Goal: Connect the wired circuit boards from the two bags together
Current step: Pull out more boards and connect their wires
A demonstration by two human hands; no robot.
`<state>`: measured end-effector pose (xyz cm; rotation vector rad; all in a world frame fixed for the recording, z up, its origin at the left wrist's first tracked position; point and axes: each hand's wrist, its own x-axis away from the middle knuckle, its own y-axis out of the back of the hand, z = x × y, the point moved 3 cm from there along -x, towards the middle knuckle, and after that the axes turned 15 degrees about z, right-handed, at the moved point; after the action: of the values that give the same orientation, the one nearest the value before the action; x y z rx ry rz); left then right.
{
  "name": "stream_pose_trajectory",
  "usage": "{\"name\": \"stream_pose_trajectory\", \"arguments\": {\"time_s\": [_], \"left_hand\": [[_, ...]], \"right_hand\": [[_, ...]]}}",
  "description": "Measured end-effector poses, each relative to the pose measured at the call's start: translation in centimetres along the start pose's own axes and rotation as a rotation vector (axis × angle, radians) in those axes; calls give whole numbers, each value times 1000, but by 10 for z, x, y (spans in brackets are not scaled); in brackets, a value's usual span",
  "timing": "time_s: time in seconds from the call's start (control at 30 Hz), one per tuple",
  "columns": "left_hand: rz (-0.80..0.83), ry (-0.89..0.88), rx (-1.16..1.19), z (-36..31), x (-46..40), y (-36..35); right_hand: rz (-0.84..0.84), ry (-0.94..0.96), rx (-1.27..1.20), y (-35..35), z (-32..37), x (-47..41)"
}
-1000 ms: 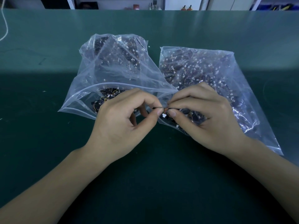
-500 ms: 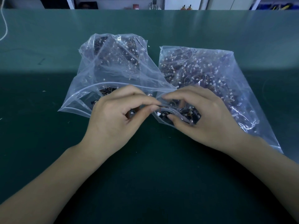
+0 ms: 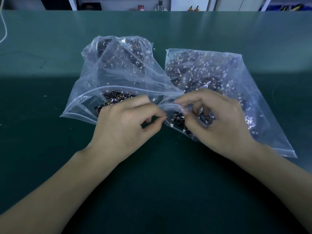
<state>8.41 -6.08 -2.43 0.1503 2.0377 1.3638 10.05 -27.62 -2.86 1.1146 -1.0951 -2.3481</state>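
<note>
Two clear zip bags lie side by side on the green mat, both full of small dark circuit boards with thin wires and white plugs. The left bag [image 3: 118, 71] gapes open toward me, with boards [image 3: 116, 98] showing in its mouth. My left hand [image 3: 125, 127] has curled fingers, and its thumb and forefinger pinch at the near left corner of the right bag's [image 3: 236, 85] mouth. My right hand [image 3: 221, 122] pinches the zip rim of that bag between forefinger and thumb and lifts it. More boards [image 3: 177, 119] lie just inside the opening.
The dark green mat [image 3: 160, 174] runs to a lit band at the back. A white cable [image 3: 4, 29] hangs at the far left edge. Shelves and small items stand beyond the table's far edge.
A second ago both hands pinched one small plug joint between them in front of the bags. They have since parted, and the right hand has moved up onto the right bag's rim.
</note>
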Motion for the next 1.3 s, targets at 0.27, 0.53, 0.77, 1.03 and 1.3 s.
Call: {"name": "stream_pose_trajectory", "arguments": {"time_s": [0.27, 0.53, 0.77, 1.03, 1.3], "left_hand": [[91, 12, -294, -15, -9, -9], [102, 80, 94, -5, 0, -8], [89, 331, -85, 36, 6, 1], [191, 381, -38, 47, 5, -4], [203, 415, -28, 47, 6, -1]], "right_hand": [[33, 32, -12, -2, 3, -2], [42, 15, 1, 0, 2, -1], [60, 1, 0, -1, 1, 0], [67, -10, -17, -3, 0, 0], [73, -21, -16, -2, 0, 0]]}}
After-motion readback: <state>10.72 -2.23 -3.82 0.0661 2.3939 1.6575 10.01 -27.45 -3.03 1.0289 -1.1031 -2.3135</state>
